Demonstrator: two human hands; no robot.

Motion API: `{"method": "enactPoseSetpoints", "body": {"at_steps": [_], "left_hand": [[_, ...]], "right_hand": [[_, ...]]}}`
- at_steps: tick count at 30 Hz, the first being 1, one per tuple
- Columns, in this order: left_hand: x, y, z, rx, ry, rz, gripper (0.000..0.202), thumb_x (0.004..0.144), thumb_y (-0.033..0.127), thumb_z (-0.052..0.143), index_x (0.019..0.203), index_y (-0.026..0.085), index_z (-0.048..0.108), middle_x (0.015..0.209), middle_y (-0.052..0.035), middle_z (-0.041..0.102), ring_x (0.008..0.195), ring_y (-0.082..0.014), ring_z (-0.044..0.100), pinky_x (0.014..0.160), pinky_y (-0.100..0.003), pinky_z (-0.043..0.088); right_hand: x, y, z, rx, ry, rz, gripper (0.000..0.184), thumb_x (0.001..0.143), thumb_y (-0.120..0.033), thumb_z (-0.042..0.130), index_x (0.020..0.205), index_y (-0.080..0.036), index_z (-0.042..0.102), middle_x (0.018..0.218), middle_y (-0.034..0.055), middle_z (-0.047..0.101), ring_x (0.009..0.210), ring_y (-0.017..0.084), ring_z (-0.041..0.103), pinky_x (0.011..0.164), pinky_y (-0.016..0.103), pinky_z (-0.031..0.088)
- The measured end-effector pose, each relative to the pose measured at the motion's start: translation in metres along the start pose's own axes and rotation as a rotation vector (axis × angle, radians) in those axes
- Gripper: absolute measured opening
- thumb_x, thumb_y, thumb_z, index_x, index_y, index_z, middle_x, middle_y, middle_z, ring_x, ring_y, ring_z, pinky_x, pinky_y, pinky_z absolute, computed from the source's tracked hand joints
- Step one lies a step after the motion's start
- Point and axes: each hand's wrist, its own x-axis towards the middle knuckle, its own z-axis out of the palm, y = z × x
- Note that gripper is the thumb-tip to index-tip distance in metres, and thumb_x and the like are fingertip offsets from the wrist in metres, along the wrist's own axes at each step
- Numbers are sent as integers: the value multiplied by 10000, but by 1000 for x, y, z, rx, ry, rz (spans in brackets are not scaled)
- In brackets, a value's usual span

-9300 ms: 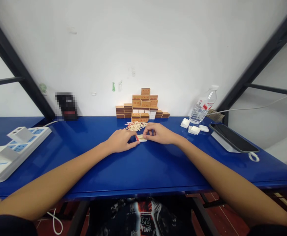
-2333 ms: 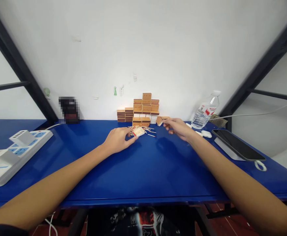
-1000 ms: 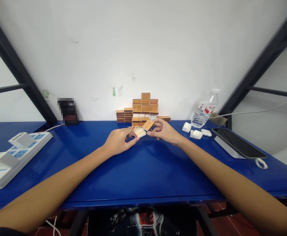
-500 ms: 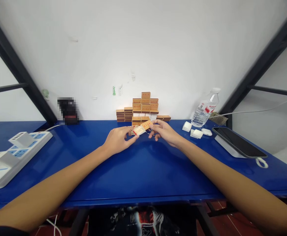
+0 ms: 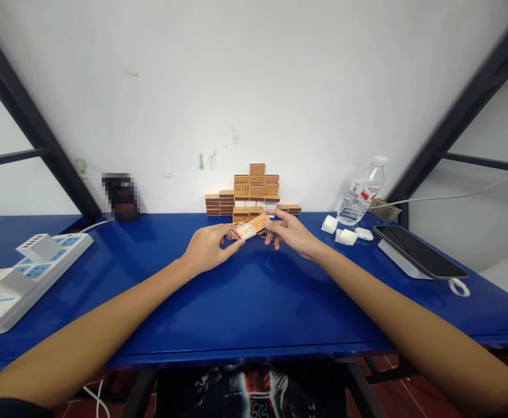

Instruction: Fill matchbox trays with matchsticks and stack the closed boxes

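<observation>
Between my hands is a matchbox [image 5: 260, 222], slid partly out so that the matches [image 5: 245, 231] in its white tray show, red heads toward the left. My left hand [image 5: 208, 247] is closed on the tray end, thumb in front and fingers behind. The sleeve end is pinched by my right hand [image 5: 292, 235], its index finger stretched along the top and the other fingers curled below. Several loose matches [image 5: 236, 224] lie just behind the box, partly hidden. Beyond stands a stepped stack of matchboxes [image 5: 257, 190] against the wall.
On the right are a water bottle [image 5: 361, 194], white blocks [image 5: 346, 236], a white earbud case [image 5: 364, 233] and a phone [image 5: 421, 249] resting on a white box. At left lie a white power strip [image 5: 62, 264] and a pixelated dark object [image 5: 122, 196]. All rest on a blue table [image 5: 245, 313].
My right index finger has stretched further left over the top of the matchbox. Otherwise both hands keep their grip, and the view has shifted very slightly.
</observation>
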Motion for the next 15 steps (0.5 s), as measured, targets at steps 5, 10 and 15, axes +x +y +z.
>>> {"method": "enactPoseSetpoints", "body": {"at_steps": [5,10,15], "left_hand": [[0,0,0,0,15,18,363,990,439,635,1226,176,721,910,-49,761,716,-170,672,650,-286,508],[0,0,0,18,43,35,360,996,433,636,1235,176,716,950,-61,770,764,-182,689,679,-291,516],[-1,0,1,30,70,47,364,1003,447,634,1224,170,718,913,-54,762,750,-182,681,673,-298,509]], "right_hand": [[1,2,-2,-16,2,-5,456,914,-365,742,1305,-202,574,924,89,776,634,154,694,435,212,519],[0,1,-3,-62,-17,-42,526,922,-410,740,1370,-196,568,942,91,777,647,161,698,440,221,531],[-2,0,2,-85,-43,-88,598,941,-385,719,1479,-218,520,975,83,761,655,156,692,436,217,536]]}}
